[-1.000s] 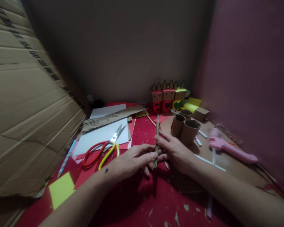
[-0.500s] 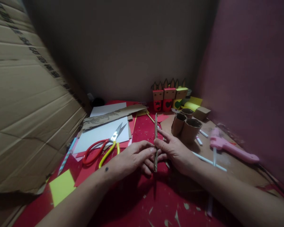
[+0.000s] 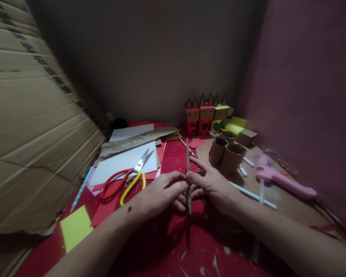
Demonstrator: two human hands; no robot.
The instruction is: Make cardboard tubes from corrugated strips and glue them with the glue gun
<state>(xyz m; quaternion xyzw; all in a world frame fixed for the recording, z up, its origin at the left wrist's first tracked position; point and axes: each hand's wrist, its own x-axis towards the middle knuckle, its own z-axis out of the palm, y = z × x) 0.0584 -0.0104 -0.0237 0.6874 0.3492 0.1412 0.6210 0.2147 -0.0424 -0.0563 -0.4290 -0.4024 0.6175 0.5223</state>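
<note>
Between my two hands a thin strip of cardboard (image 3: 188, 161) is held on edge, pointing away from me above the red tabletop (image 3: 167, 246). My left hand (image 3: 167, 192) pinches it from the left, fingers curled beneath. From the right, my right hand (image 3: 209, 184) grips the same strip with the thumb on top and the index finger stretched forward along it. Left of my hands lie scissors (image 3: 129, 181) with one red and one yellow handle, blades partly apart. Three brown cardboard tubes (image 3: 233, 157) stand just beyond my right hand.
A pink glue gun (image 3: 282, 181) rests on a cardboard sheet (image 3: 296, 211) at right. Three decorated tube figures (image 3: 207, 119) stand at the back. White paper (image 3: 103, 173), a torn cardboard piece (image 3: 138, 140) and a yellow sheet (image 3: 76, 229) lie left, beside a large cardboard panel (image 3: 31, 134).
Both hands and the cardboard strip have shifted very slightly to the left, the strip's near end a little lower. Everything else stays put.
</note>
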